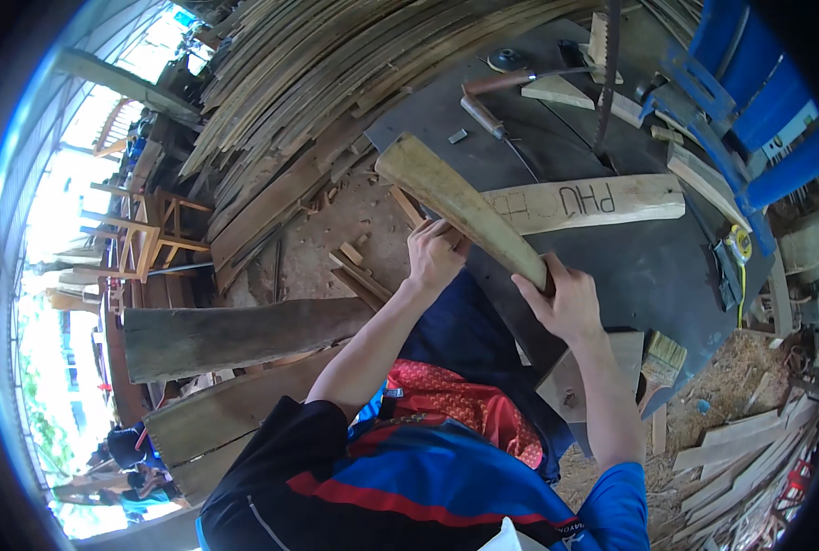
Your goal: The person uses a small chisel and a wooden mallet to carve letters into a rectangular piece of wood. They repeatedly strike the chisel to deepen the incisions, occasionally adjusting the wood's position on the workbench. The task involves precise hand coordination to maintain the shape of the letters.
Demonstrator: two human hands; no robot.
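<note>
A tapered length of wood (460,197) slants across the middle of the view, raised above the dark work table (630,266). My right hand (564,296) is closed around its near right end. Curled against its lower left edge are the fingers of my left hand (437,257); the fingertips are partly hidden. Behind the wood, a pale board (602,202) with dark lettering lies flat on the table, its left end partly covered. Farther back lie a wooden-handled tool (483,115) with a thin metal blade and a tool with a brown handle (499,83).
Stacked planks (290,83) fill the far left. An upright toothed blade (607,92) rises at the table's back. Blue plastic chairs (722,101), a yellow tape measure (738,243) and a brush (664,356) are to the right. Wide boards (244,340) lie at left; offcuts (749,450) lie lower right.
</note>
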